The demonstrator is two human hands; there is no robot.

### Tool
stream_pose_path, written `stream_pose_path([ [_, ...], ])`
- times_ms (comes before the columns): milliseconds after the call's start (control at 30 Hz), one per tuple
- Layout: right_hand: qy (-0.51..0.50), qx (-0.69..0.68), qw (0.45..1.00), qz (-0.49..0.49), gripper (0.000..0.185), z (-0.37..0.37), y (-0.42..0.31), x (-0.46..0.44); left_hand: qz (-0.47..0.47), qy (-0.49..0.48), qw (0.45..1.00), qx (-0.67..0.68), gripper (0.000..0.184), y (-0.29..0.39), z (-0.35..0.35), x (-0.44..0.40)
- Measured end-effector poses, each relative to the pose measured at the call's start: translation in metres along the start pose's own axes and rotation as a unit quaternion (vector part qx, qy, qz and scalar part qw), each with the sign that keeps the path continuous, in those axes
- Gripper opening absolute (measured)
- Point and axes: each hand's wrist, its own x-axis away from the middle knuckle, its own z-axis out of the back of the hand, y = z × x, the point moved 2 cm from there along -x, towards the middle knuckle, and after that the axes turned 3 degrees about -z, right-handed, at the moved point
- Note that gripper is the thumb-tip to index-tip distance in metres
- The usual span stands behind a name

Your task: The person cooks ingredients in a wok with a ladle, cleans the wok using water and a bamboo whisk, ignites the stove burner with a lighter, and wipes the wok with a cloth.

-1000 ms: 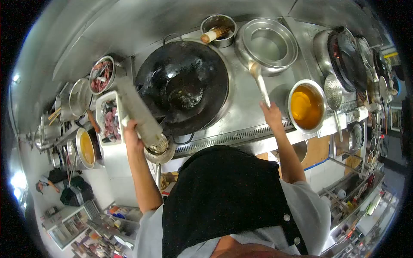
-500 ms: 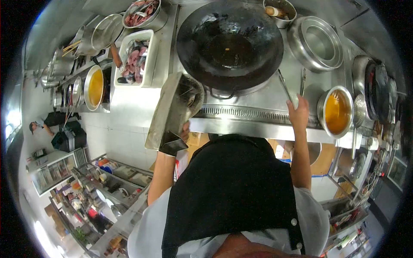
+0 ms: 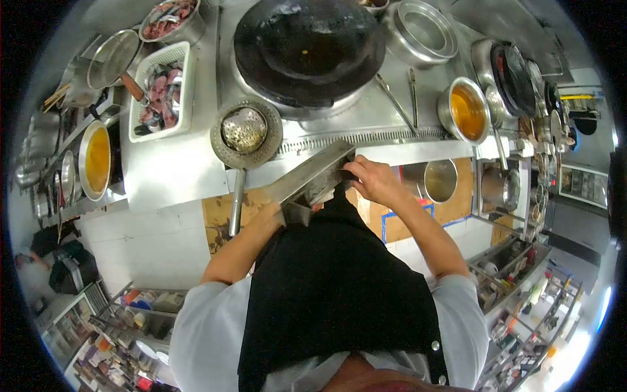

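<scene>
One held metal box [image 3: 308,178], one white basket [image 3: 187,98], apparently two orange-filled bowls [image 3: 445,112]

No text, label, brand, number or sign could be read. The goods [image 3: 133,298] stored at the lower left and lower right were too small and blurred for any lettering to be made out.

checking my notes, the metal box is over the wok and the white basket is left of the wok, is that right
The metal box is not over the wok: the head view shows it by the black apron, short of the wok. The white basket is indeed left of the wok.
</scene>
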Motion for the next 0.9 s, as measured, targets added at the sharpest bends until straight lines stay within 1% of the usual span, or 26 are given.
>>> stream_pose_path([
  [100,-0.054,0.034,0.997,-0.044,0.037,-0.023,0.019,0.034,0.020,0.046,0.999,-0.013,0.059,-0.032,0.034,-0.021],
  [133,-0.047,0.035,0.996,-0.068,0.032,-0.030,0.022,0.043,0.023,0.061,0.998,-0.015,0.059,-0.043,0.045,-0.026],
  [267,-0.098,0.041,0.988,-0.112,0.031,-0.038,0.037,0.060,0.015,0.139,0.990,-0.022,0.058,-0.079,0.087,-0.039],
  [300,-0.110,0.043,0.985,-0.123,0.031,-0.033,0.040,0.058,0.014,0.154,0.988,-0.007,0.058,-0.085,0.097,-0.040],
  [333,-0.121,0.046,0.982,-0.135,0.031,-0.032,0.044,0.055,0.018,0.151,0.987,0.043,0.057,-0.089,0.107,-0.041],
  [367,-0.145,0.051,0.978,-0.141,0.032,-0.035,0.054,0.049,0.031,0.134,0.982,0.126,0.058,-0.087,0.115,-0.037],
  [400,-0.165,0.056,0.974,-0.146,0.033,-0.038,0.066,0.039,-0.002,0.095,0.991,0.096,0.045,-0.080,0.127,-0.029],
  [433,-0.183,0.062,0.970,-0.150,0.034,-0.040,0.078,0.029,-0.021,0.168,0.985,0.027,0.040,-0.077,0.141,-0.016],
  [500,-0.188,0.100,0.971,-0.113,0.034,-0.037,0.089,0.001,-0.060,0.308,0.943,-0.111,0.031,-0.078,0.142,0.019],
  [533,-0.190,0.118,0.970,-0.096,0.035,-0.036,0.092,-0.012,-0.067,0.338,0.932,-0.114,0.029,-0.079,0.134,0.034],
  [600,-0.223,0.112,0.962,-0.111,0.035,-0.036,0.097,-0.031,-0.079,0.398,0.906,-0.119,0.026,-0.082,0.119,0.068],
  [633,-0.238,0.110,0.958,-0.117,0.035,-0.036,0.097,-0.037,-0.089,0.402,0.904,-0.117,0.028,-0.080,0.118,0.079],
  [700,-0.253,0.125,0.954,-0.098,0.037,-0.041,0.092,-0.044,-0.110,0.408,0.899,-0.114,0.032,-0.073,0.111,0.092],
  [733,-0.261,0.134,0.951,-0.092,0.038,-0.045,0.089,-0.046,-0.128,0.417,0.892,-0.117,0.032,-0.070,0.107,0.097],
  [833,-0.267,0.146,0.948,-0.094,0.047,-0.063,0.102,-0.050,-0.148,0.398,0.900,-0.095,0.030,-0.061,0.094,0.099],
  [900,-0.267,0.158,0.945,-0.104,0.053,-0.069,0.108,-0.052,-0.156,0.401,0.888,-0.164,0.028,-0.056,0.082,0.093],
])
